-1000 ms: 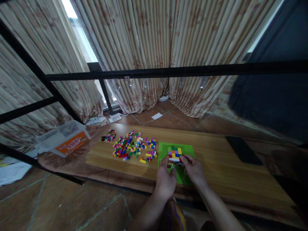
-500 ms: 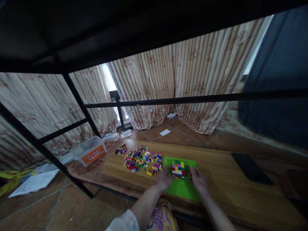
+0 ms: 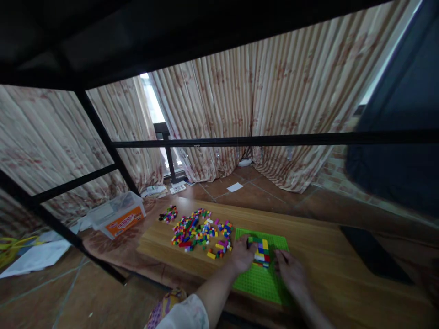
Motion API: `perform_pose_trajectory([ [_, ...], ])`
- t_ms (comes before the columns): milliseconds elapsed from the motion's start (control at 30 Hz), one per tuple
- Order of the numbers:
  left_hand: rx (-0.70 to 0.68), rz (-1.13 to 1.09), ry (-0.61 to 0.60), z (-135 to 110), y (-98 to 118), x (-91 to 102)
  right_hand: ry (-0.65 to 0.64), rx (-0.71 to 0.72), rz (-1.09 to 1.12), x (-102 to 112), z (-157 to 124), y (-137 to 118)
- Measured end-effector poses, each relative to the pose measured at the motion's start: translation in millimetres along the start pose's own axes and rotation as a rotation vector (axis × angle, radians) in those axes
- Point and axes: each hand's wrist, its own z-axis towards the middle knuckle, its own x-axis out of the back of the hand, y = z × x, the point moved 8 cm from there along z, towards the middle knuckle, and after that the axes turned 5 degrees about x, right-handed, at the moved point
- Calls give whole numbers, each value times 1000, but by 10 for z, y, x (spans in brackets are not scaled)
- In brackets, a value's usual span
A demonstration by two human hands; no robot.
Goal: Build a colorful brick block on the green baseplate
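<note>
Brown wooden board (image 3: 322, 256) under left hand (image 3: 242, 256) and right hand (image 3: 290, 273). Left half-curled at multicoloured plastic brick block (image 3: 264, 251), grip unclear; right loosely curled beside it, hold unclear.

My left hand (image 3: 242, 255) now covers the left side of the brick block (image 3: 262, 250); my right hand (image 3: 290, 273), touching it a second ago, has come away rightward.
</note>
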Motion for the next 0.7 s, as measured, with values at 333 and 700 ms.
perform_pose_trajectory([
  [333,-9,52,0,-76,-2,-51,-49,-93,-132,138,53,134],
  [700,-7,-82,29,-202,10,-3,123,38,-120,167,85,-412],
])
